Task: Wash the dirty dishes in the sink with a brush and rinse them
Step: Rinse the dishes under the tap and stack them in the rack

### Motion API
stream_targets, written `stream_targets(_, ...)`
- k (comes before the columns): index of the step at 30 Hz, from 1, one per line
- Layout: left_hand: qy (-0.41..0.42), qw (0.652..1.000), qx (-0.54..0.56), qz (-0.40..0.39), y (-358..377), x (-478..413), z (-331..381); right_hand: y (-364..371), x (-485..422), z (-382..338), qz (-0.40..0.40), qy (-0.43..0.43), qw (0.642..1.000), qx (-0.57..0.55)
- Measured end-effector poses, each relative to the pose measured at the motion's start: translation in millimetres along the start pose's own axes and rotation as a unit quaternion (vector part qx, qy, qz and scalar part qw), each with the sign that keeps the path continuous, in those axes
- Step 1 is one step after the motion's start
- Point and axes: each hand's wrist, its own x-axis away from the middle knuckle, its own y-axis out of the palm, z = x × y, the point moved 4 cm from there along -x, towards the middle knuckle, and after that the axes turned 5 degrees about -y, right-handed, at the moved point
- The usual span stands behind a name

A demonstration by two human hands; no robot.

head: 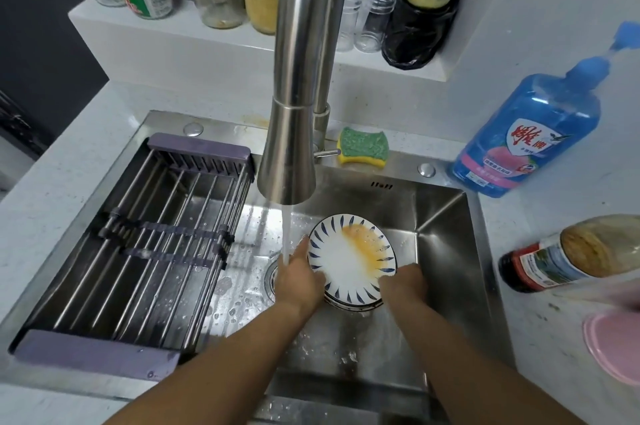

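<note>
In the sink (450,216), stained plate (346,260) tilted face-up, left hand (298,281) and right hand (403,286), fingers holding its opposite rims.

Wet, brushed stainless-steel sink (446,251) holds a glossy glazed plate (346,262). Over the sink are a satin metal faucet (291,154) and a steel-rod rack (145,237) with matt plastic ends. Behind the sink lies a rough-topped foam sponge (363,145).

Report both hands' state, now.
Left hand: grips the left rim of the blue-striped plate.
Right hand: grips the same plate at its lower right rim.
</note>
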Motion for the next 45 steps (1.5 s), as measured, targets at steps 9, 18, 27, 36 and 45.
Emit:
stream_targets(9, -0.032, 0.998, 0.047, 0.034, 5.0, -2.2, -4.7, -4.9, -2.4, -6.8, 0.011, 0.043, 0.999, 0.019)
stream_targets(18, -0.012, 0.993, 0.053, 0.108, 0.3, 19.1, 12.3, -3.0, -7.6, -5.7, 0.007, -0.034, 0.999, 0.039)
stream_targets(27, -0.033, 0.991, 0.092, 0.088, 5.6, 8.3, -2.4, -20.0, -12.0, -8.3, -0.036, 0.001, 0.995, -0.098)
stream_targets(36, -0.043, 0.976, 0.21, 0.046, 4.6, 8.9, -5.7, -25.3, 7.5, -8.1, -0.07, -0.073, 0.99, -0.096)
stream_targets(45, -0.099, 0.92, 0.358, -0.121, -42.6, 66.1, 0.1, -53.7, 73.4, -41.3, -0.144, -0.152, 0.958, -0.194)
